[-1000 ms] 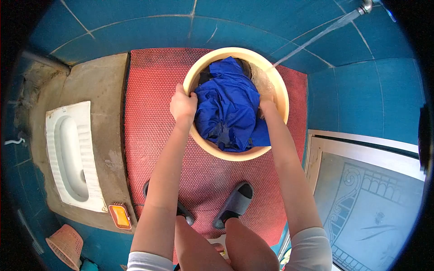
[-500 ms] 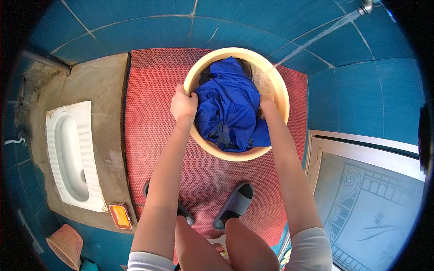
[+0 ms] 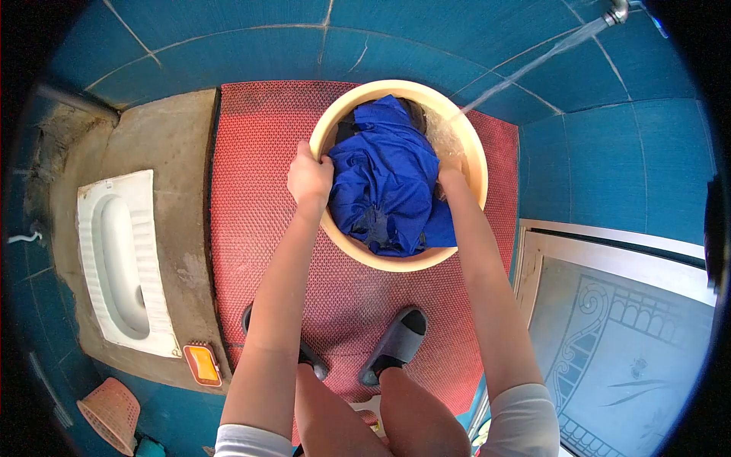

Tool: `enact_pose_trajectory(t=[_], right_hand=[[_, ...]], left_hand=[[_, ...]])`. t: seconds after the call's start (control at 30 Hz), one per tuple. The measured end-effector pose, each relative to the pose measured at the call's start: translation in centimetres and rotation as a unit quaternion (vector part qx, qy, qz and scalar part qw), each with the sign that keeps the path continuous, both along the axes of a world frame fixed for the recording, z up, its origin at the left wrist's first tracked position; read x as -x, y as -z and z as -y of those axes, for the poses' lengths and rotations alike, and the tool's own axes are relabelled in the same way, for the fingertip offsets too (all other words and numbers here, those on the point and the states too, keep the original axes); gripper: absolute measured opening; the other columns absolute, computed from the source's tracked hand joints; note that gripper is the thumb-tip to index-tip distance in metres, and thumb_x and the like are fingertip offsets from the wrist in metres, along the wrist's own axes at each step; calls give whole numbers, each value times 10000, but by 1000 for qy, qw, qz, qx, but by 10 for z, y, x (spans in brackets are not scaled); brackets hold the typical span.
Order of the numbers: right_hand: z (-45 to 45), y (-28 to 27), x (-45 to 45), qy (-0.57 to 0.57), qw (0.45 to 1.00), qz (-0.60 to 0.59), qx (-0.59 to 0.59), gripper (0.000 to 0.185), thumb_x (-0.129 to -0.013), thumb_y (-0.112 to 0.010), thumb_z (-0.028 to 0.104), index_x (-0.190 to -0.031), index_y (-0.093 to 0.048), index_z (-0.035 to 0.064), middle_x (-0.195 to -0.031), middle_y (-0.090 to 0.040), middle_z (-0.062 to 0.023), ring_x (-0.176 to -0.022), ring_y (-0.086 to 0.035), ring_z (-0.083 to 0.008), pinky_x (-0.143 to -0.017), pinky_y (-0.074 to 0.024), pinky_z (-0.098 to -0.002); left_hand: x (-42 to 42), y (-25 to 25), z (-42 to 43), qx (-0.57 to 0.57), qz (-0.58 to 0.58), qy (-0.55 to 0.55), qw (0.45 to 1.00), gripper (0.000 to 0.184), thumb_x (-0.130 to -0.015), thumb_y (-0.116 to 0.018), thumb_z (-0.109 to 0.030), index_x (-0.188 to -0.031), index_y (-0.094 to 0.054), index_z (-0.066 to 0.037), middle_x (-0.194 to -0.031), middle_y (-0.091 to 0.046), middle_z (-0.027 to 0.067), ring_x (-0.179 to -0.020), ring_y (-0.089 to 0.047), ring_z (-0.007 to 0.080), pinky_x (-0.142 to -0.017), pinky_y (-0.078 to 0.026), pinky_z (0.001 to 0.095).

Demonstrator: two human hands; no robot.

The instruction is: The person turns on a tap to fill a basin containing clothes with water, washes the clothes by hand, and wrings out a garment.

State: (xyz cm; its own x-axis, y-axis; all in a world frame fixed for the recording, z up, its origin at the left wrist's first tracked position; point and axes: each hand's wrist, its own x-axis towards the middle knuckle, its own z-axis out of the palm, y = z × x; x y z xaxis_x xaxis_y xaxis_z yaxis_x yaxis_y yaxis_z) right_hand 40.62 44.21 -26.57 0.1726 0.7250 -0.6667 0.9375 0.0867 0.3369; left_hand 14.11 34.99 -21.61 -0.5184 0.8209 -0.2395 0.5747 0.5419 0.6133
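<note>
Blue cloth (image 3: 384, 167) in basin (image 3: 479, 156), upper centre
Left hand (image 3: 310, 177) grips rim (image 3: 392, 263); right hand (image 3: 451, 177) beside cloth (can't tell its grip).

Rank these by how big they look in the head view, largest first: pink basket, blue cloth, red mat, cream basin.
1. Red mat
2. Cream basin, its rim enclosing most of the cloth
3. Blue cloth
4. Pink basket

texts: none legible | labels: none | brands: none | numbers: none | signs: none
</note>
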Motion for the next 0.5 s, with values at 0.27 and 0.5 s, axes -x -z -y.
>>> enact_pose_trajectory(t=[0.27, 0.5], right_hand=[[4, 6, -7, -19, 999, -10, -24, 256, -763, -540, 187, -1006, -596, 130, -1011, -596, -80, -906, -586, -219, -740, -472, -347], [-1, 12, -9, -35, 998, -18, -45, 231, -756, -542, 183, -964, -616, 116, -969, -610, -92, -868, -600, -229, -712, -482, -358]], left_hand=[[0, 3, 0, -8, -9, -5, 1000, 231, -734, -526, -179, -924, -469, -60, -766, -606, 201, -737, -595, 372, -680, -468, 463], [0, 5, -1, -10, -14, -6, 1000, 228, -732, -532, -186, -915, -469, -66, -768, -607, 197, -737, -595, 373, -677, -469, 465]])
